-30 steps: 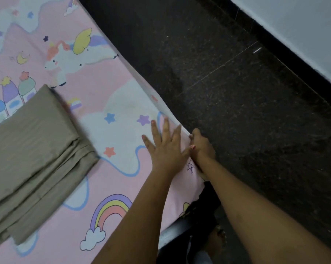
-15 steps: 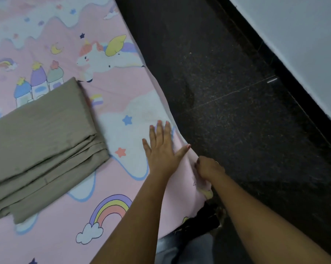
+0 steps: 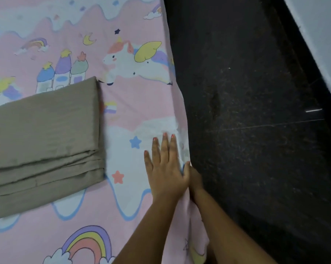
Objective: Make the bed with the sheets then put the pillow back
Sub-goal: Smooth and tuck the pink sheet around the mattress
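A pink sheet [image 3: 138, 103] printed with unicorns, rainbows and stars covers the bed. My left hand [image 3: 165, 168] lies flat on it near the bed's right edge, fingers straight and pointing away from me. My right hand [image 3: 196, 180] is at the bed's side just below that edge, against the hanging part of the sheet; its fingers are hidden behind the fabric and my left hand. A folded grey-brown sheet [image 3: 42, 141] lies on the bed to the left. No pillow is in view.
Dark speckled floor [image 3: 256, 130] runs along the right of the bed. A pale wall [image 3: 324, 35] with a dark skirting strip borders the floor at the upper right.
My view has shifted along the bed, so the folded sheet and unicorn print sit further right. My right hand moved from gripping the sheet's edge to the bed's side, close against my left hand.
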